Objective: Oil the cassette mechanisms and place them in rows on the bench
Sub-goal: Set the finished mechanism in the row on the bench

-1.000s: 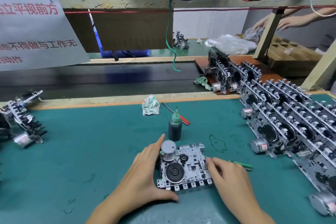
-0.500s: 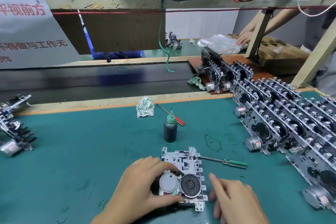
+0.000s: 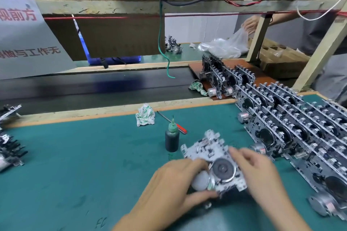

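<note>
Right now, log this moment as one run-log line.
left hand: grips cassette mechanism | right hand: holds its other side | oil bottle: upright, untouched

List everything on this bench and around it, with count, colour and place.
Held cassette mechanism: one, silver, front centre.
Rowed cassette mechanisms: many, silver and black, right.
More mechanisms: several, left edge.
Oil bottle: one, dark with green nozzle, upright, centre.
Red-handled screwdriver: one, behind bottle.
Crumpled rag: one, white and green, far mat edge.
Second rag: beside brown board.
Green mat: one, benchtop.
Clear plastic bag: one, far right.
Another person's hand: on the bag.
Left hand, right hand: both grip the held mechanism.
</note>
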Motion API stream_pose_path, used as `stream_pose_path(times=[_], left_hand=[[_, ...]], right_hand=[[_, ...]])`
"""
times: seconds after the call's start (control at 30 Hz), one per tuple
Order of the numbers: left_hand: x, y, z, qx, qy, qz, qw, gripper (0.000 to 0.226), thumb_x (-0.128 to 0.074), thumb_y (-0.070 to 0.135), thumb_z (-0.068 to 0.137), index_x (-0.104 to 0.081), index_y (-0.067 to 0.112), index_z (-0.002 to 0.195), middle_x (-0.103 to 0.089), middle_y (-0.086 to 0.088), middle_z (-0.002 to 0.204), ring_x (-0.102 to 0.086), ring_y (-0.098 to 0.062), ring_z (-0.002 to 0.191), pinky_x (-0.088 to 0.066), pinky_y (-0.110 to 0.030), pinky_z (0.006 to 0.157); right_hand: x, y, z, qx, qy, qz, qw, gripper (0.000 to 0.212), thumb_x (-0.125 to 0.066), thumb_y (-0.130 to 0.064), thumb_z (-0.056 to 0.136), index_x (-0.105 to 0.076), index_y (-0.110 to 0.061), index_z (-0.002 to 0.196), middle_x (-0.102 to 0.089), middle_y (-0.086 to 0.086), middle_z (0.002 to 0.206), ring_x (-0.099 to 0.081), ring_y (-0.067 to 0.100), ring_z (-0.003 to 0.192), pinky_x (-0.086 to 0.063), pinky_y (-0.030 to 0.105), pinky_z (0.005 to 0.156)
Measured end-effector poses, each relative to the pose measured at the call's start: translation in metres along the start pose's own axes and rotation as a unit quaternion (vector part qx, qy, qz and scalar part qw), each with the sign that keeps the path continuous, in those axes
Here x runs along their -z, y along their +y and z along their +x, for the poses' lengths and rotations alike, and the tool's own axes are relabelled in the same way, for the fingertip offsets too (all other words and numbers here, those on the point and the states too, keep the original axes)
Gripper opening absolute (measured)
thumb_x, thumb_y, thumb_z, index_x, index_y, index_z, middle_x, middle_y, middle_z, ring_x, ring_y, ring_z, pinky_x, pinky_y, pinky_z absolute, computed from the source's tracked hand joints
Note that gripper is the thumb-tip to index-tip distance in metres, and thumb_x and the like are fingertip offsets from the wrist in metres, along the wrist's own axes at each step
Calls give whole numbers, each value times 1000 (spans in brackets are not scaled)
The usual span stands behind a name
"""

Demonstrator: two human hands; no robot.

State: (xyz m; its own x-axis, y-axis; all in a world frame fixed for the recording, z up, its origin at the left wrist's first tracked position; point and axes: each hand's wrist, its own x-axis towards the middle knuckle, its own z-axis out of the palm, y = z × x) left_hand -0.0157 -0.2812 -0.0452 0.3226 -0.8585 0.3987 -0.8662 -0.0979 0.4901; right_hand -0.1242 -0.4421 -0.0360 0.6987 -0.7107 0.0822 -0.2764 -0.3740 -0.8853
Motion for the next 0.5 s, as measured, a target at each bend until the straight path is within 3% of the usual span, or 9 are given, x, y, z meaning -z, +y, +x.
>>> stream_pose_path(times=[0.07,0.2,0.27,0.33,0.5], left_hand=[[-3,6,22,13,17,-1,1000,33,-54,59,85,-46,31,101,-55,12,86,-47,-7,79,-39,-23,70],[-19,4,69,77,45,1,996,34,-54,48,91,-43,22,108,-53,8,83,-54,-19,85,-40,-32,71],[-29,-1,95,110,33,23,993,34,-54,45,93,-41,18,110,-55,3,83,-57,-27,89,-41,-36,70],[-37,-10,119,133,15,47,990,35,-55,42,93,-42,15,113,-62,-4,95,-59,-30,94,-42,-38,71],[-57,-27,166,177,-29,97,979,41,-57,34,92,-44,10,122,-63,-10,112,-56,-32,105,-41,-38,72]], right_hand=[[16,-13,21,58,35,-40,997,51,-56,-50,80,-47,-7,56,-43,10,47,-35,14,48,-27,31,53],[33,-39,70,136,63,-210,966,44,-53,-41,90,-47,-13,56,-40,-5,42,-37,12,44,-30,27,49],[33,-45,97,146,46,-273,950,43,-52,-36,94,-46,-15,58,-42,-5,47,-40,11,46,-30,20,47],[32,-47,122,149,35,-334,930,41,-48,-37,96,-45,-16,61,-45,-4,52,-44,14,52,-37,27,53],[30,-33,165,152,50,-458,874,42,-40,-37,99,-38,-16,62,-45,-1,58,-45,21,57,-29,31,49]])
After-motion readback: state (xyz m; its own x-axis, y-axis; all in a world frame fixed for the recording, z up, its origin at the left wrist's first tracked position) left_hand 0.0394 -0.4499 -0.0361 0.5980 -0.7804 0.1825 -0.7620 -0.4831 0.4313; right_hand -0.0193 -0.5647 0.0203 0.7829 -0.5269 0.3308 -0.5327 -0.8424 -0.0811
